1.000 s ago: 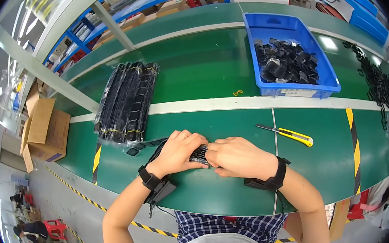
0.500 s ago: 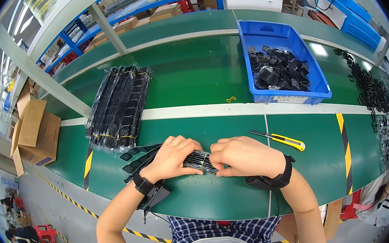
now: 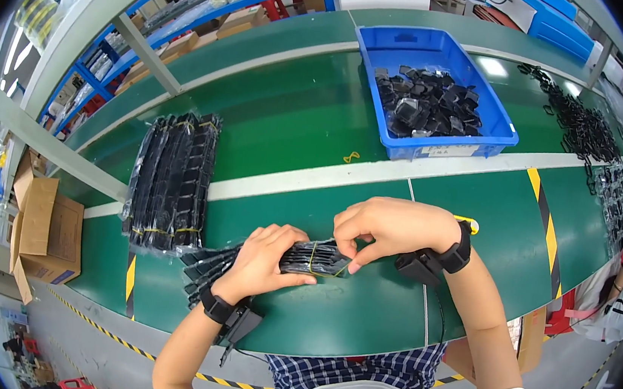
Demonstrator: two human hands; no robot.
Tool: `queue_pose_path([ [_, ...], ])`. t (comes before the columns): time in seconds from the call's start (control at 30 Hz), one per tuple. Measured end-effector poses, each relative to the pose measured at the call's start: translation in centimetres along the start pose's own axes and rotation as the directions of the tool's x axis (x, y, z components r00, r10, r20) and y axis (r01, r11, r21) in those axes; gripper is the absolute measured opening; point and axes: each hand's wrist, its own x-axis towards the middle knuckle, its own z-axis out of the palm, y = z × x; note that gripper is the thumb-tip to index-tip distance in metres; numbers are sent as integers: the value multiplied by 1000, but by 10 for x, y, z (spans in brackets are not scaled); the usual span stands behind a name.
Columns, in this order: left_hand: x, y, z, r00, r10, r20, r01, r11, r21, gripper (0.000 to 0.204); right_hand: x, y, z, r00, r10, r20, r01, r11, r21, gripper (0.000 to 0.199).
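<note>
A stack of black segmented strips in clear plastic (image 3: pixel 295 260) lies across the front of the green bench, its far-left ends fanned out. My left hand (image 3: pixel 255 263) is closed around the middle of the stack, thumb along the near side. Around its right end runs a thin yellow rubber band (image 3: pixel 313 255). My right hand (image 3: pixel 406 231) is at that end, thumb and forefinger pinched together where the band stretches toward them. The exact grip at the fingertips is small and partly hidden.
Banded bundles of similar black strips (image 3: pixel 170 180) lie at left. Behind stands a blue bin (image 3: pixel 453 145) of black pieces, with a loose yellow band (image 3: pixel 351 157) nearby. A yellow-handled cutter (image 3: pixel 473 225) is mostly hidden by my right hand. Black chain-like parts (image 3: pixel 581 120) lie far right; an open carton (image 3: pixel 56 236) stands left.
My right fingers have drawn back slightly from the stack's end, and the band now shows pulled toward them. My right hand now covers most of the cutter. The whole view has shifted slightly.
</note>
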Motion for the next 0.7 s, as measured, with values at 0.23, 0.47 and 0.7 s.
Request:
queue_pose_path([
  [0.23,1,-3,1,997,-72,-7,70,992,-108,68,0,13,2,996,-26,-89,34,995,97,30],
  [0.47,3,-10,-1,974,-220,50,224,918,-327,61,9,21,9,960,-123,-252,119,992,-32,34],
  [0.7,12,-22,-12,948,-300,106,314,826,-469,59,24,30,8,884,-205,-420,193,979,-73,33],
])
